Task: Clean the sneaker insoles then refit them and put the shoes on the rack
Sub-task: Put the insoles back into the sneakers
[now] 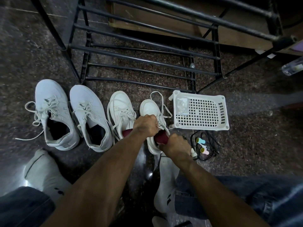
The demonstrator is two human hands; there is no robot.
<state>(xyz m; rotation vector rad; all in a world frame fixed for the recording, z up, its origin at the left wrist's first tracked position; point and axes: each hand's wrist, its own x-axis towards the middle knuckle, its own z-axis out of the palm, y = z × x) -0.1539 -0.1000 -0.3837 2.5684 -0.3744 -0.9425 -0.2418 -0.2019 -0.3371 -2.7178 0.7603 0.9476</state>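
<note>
The left hand (146, 124) grips the laces and tongue of the rightmost white leather sneaker (153, 124) on the speckled stone floor; the right hand (173, 144) pinches its maroon insole (159, 138) at the heel; best to hold the tongue forward and slide the insole flat.

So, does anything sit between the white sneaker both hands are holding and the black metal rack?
Nothing visible does. The white sneaker with the maroon lining sits just before the black metal rack, bare floor between them. The white perforated plastic basket stands to its right.
</note>
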